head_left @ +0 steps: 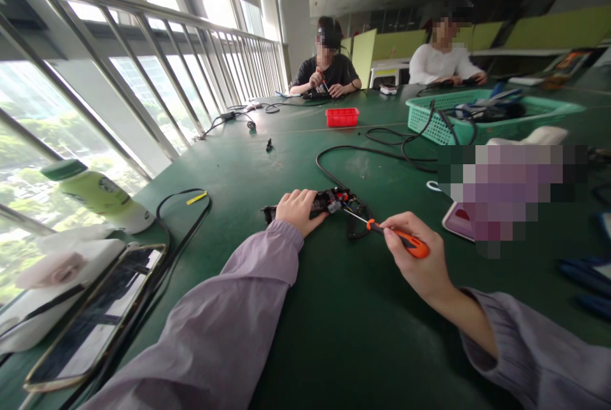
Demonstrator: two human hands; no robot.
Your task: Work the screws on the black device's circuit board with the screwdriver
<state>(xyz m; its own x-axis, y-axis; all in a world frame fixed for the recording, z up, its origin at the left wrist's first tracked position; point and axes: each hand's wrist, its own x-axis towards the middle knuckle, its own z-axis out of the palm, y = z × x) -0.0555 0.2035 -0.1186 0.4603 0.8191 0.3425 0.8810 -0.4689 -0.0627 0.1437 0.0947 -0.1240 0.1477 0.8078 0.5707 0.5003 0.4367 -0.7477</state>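
Observation:
On the green table, a black corded device [323,202] lies with its inner parts and wires exposed at the right end. My left hand [296,209] is closed over its dark body and holds it down. Between the fingers of my right hand [416,257] is a screwdriver [405,241] with an orange and black handle. Its thin metal shaft points left, and the tip reaches the exposed parts; whether it sits on a screw is too small to tell. A black cable runs from the device's right end toward the back right.
Behind the device stand a red tray [342,118] and a green basket [424,122] with cables and tools. A bottle [102,197] and a phone [102,314] are at left, beside a metal railing [143,21]. Two people sit across the table; one holds a screwdriver.

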